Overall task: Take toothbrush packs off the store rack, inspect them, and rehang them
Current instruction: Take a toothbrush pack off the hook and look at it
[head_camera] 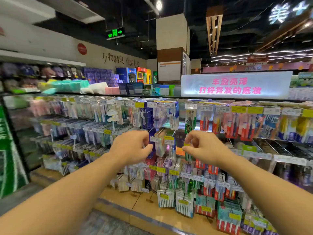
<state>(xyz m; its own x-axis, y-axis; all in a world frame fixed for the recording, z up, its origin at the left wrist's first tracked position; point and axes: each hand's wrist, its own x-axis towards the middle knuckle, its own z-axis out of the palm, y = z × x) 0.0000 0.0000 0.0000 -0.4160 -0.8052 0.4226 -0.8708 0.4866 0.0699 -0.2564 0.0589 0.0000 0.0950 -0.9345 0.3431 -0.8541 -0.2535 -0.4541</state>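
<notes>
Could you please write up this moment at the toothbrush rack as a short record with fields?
setting: store aisle, rack hung with toothbrush packs
left hand: raised at the middle row, fingers curled; the blur hides any grip
right hand: raised at the same row, fingers curled by a yellow tag; contact unclear
pack between hands: hanging on the rack
above rack: lit sign with pink lettering
image: motion-blurred

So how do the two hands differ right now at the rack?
The left hand is curled at a small white price tag beside a purple-blue pack, while the right hand pinches near a small yellow tag further right. The left hand's thumb lies below its fingers; the right hand's fingers hook downward. Both reach the same middle row of the rack, at about equal height; blur hides their exact grips.
</notes>
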